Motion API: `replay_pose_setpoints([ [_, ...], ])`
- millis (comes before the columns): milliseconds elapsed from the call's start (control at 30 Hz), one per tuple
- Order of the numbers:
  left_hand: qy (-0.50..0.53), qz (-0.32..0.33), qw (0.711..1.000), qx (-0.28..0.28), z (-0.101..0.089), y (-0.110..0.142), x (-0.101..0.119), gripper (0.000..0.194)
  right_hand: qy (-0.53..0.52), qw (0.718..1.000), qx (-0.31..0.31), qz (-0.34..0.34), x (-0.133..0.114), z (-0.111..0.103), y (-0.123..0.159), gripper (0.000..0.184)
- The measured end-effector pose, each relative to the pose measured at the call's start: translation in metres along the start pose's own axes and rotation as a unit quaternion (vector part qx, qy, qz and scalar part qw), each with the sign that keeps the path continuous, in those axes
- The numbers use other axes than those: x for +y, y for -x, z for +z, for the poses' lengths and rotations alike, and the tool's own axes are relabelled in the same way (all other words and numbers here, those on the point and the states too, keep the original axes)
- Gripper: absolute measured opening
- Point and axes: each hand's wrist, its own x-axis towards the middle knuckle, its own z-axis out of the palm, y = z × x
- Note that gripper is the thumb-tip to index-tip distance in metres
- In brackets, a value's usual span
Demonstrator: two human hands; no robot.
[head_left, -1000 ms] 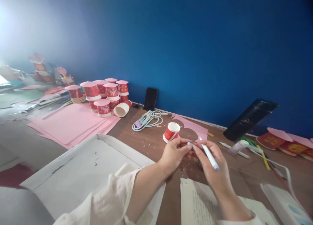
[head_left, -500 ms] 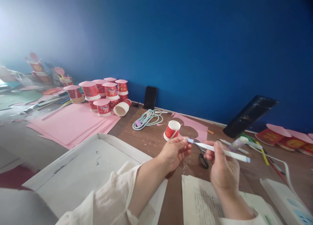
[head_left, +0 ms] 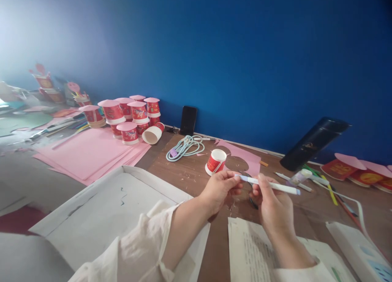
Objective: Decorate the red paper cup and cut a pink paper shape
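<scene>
Over the desk, my left hand (head_left: 218, 191) pinches the pale purple cap (head_left: 243, 178) of a marker. My right hand (head_left: 275, 210) grips the white barrel of that marker (head_left: 280, 187), which lies level with its blue-tipped end to the right. Cap and barrel meet between the two hands. Just beyond my left hand a red paper cup (head_left: 216, 162) stands upright with its white mouth up. Black-handled scissors (head_left: 253, 202) lie on the desk, mostly hidden behind my right hand.
Red cups with pink paper discs (head_left: 127, 132) are stacked left, by pink sheets (head_left: 92, 151). A white box lid (head_left: 101, 220) lies in front. A coiled cable (head_left: 185, 148), phone (head_left: 188, 120), cut pink paper (head_left: 245, 153), black flask (head_left: 312, 144), printed pages (head_left: 251, 249) and power strip (head_left: 357, 249) surround my hands.
My right hand has moved left, bringing the marker's tip into the cap. Half a second ago, a gap showed between them. My left hand has barely moved.
</scene>
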Motion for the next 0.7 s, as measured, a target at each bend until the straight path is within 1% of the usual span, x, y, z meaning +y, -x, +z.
replay_pose_setpoints([
  [67,-0.049,0.007,0.999,0.012,0.002,0.001,0.002,0.018,-0.058,0.996,0.002,0.061,-0.001,0.002,-0.002,0.045],
  [133,-0.105,0.007,0.994,0.031,0.004,0.003,0.004,0.013,-0.117,0.985,0.011,0.124,-0.003,0.005,-0.003,0.044],
  [233,-0.151,-0.002,0.987,0.057,0.006,0.005,0.006,0.01,-0.171,0.969,0.012,0.179,-0.006,0.007,-0.004,0.047],
  [400,-0.155,-0.012,0.986,0.067,0.004,0.004,0.005,0.011,-0.174,0.965,0.003,0.196,-0.006,0.009,-0.004,0.049],
  [500,-0.15,-0.006,0.986,0.066,0.002,0.003,0.004,0.011,-0.164,0.966,-0.007,0.199,-0.006,0.011,-0.003,0.049],
  [600,-0.159,0.005,0.986,0.056,0.002,0.003,0.003,0.011,-0.162,0.968,-0.005,0.193,-0.009,0.011,-0.003,0.049],
  [700,-0.192,0.02,0.981,0.028,0.003,0.006,0.002,0.01,-0.141,0.973,-0.017,0.184,-0.012,0.003,-0.008,0.044],
])
